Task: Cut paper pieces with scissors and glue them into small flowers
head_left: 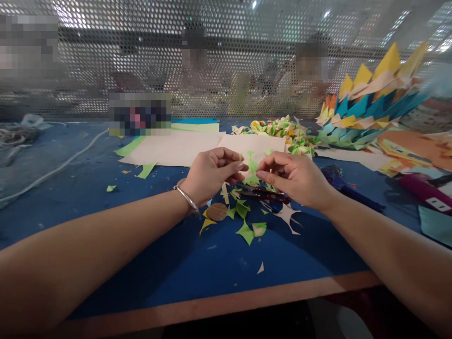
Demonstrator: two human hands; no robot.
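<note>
My left hand (219,168), with a silver bangle on the wrist, is raised over the table with its fingertips pinched together. A small yellowish spot shows at its index fingertip; what it grips, if anything, is too small to name. Facing it, a short gap away, my right hand (294,178) has thumb and index finger pressed together, with their contents not discernible. In the gap shows a green paper offcut (251,170); I cannot tell whether a hand touches it. Below lie scissors (263,194), a round brown disc (216,212), green paper scraps (245,230) and a white paper offcut (288,217).
Pale paper sheets (173,148) lie beyond my hands, with a heap of small folded paper pieces (282,129) behind. A layered paper construction (367,110) stands right, near a purple tool (425,194). A white cable (67,162) runs left. People sit behind a perforated metal screen (226,61).
</note>
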